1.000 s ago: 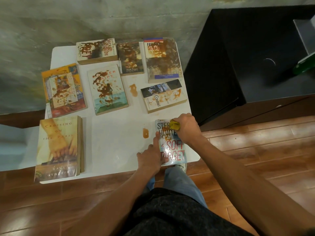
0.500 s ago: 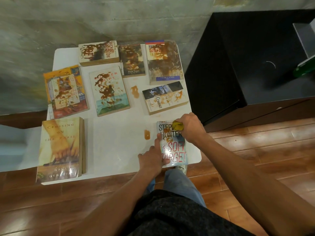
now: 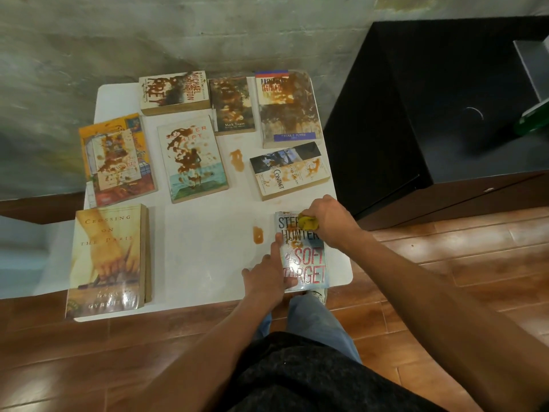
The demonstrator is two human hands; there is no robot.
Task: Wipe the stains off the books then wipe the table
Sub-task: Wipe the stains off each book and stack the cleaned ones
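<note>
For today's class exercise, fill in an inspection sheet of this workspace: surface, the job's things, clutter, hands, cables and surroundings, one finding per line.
Surface: white table with two brown stains, one near the centre, one beside the front book.
Job's things: Soft Target book partly wiped; Crossing book looks clean; six books behind are stained, among them Contact; yellow cloth.
Clutter: nothing seen.
Hands: left hand presses the Soft Target book flat; right hand grips the cloth on its cover.
Cables: nothing seen.
Surroundings: black cabinet, wooden floor, concrete wall.
</note>
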